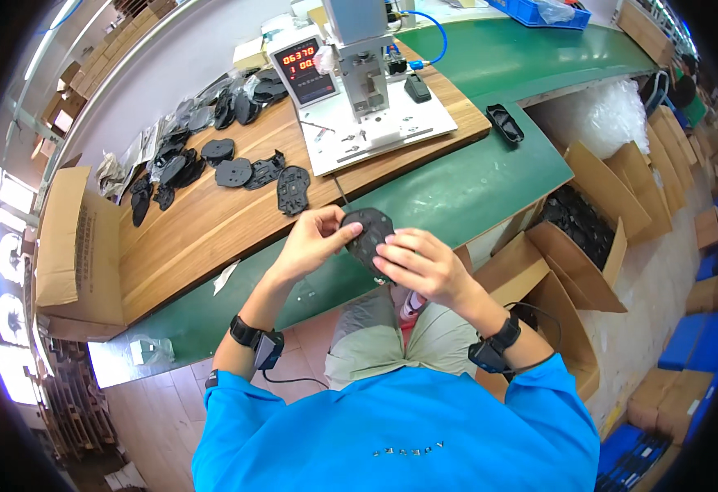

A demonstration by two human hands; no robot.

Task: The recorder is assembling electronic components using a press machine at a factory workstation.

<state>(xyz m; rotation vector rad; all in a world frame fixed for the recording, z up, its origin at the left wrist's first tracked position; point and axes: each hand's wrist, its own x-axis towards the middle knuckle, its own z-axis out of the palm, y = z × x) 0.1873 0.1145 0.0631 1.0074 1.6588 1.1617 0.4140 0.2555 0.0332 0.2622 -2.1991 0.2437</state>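
Both of my hands hold one black plastic shell part (368, 239), rounded and flat, over the green front strip of the bench. My left hand (315, 240) pinches its left edge, thumb on top. The fingers of my right hand (423, 264) close on its right side. Just beyond, on the wooden board, lies a black molded part (293, 190) with visible inner ribs. More black shells (234, 172) rest to its left. The white base of a press machine (379, 135) stands past my hands, and a small black piece (416, 88) sits on it.
A counter box with a red lit display (300, 70) adjoins the press. One black shell (505, 123) lies on the green bench (457, 184). Open cartons stand at the right, one filled with black parts (580, 225). Another carton (80, 250) stands at the left end.
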